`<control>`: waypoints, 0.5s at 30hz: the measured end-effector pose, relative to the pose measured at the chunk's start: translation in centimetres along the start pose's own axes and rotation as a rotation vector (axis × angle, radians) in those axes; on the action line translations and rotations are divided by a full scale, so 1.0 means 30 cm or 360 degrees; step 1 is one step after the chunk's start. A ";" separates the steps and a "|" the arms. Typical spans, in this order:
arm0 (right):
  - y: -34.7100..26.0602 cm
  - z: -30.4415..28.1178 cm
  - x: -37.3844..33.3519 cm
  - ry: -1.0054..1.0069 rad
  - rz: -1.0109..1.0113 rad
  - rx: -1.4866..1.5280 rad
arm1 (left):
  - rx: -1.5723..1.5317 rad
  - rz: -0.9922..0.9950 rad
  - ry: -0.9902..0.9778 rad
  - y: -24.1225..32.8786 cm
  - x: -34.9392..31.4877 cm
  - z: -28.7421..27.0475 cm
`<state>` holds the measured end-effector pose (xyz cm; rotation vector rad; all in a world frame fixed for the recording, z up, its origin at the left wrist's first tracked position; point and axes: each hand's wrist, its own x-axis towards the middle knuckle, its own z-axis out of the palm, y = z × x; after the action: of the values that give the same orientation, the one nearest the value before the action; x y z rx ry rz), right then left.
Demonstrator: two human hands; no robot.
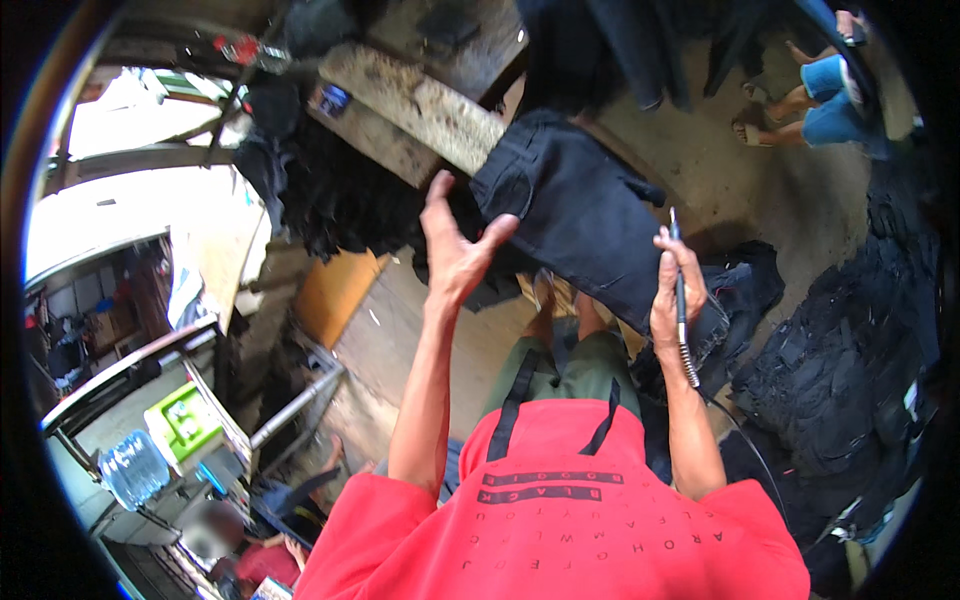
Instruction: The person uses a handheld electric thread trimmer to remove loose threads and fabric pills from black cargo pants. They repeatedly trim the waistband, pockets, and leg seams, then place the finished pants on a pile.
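A pair of black trousers (590, 215) lies draped over the end of a thick wooden beam (420, 108) in front of me, its lower part hanging toward my right. My left hand (460, 245) is open beside the waist end, thumb and fingers spread, with nothing in it. In my right hand (672, 300) is a slim pen-shaped corded tool (681, 305), its thin tip pointing up and away from me. A coiled spring sleeve joins the tool to a dark cord (750, 440) running down past my right forearm. This hand is next to the trousers' right edge.
Black cloth is heaped in a large pile (825, 360) at the right; more dark cloth (330, 200) hangs left of the beam. A person in blue shorts (828, 90) is at the far right. Lower left are a blue water jug (135, 468), a green container (170, 440) and another person (268, 562).
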<state>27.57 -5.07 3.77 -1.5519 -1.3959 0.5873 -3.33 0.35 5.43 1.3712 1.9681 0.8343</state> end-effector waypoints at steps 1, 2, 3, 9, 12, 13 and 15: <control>0.001 -0.036 -0.039 -0.0013 0.0097 -0.0069 | 0.0136 0.0216 -0.0054 0.025 0.014 0.020; 0.005 -0.060 -0.079 -0.0009 0.0260 -0.0160 | 0.0286 0.0248 -0.0181 0.046 0.028 0.049; 0.013 -0.066 -0.108 0.0059 0.0029 -0.0250 | 0.0394 0.0218 -0.0142 0.059 0.043 0.065; 0.041 -0.038 -0.225 0.0524 0.0081 -0.0449 | 0.0992 0.0257 -0.0197 0.071 0.115 0.113; 0.021 -0.027 -0.260 0.0571 0.0268 -0.0421 | 0.0913 0.0613 -0.0234 0.060 0.153 0.111; 0.012 -0.028 -0.269 0.0554 0.0280 -0.0418 | 0.0887 0.0629 -0.0371 0.057 0.157 0.121; -0.006 -0.031 -0.278 0.0532 0.0182 -0.0485 | 0.0410 0.0452 -0.0557 0.049 0.169 0.132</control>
<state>26.28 -13.24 2.42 -1.8825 -1.1831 0.1708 -0.94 6.20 3.50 1.8389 1.6722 0.4275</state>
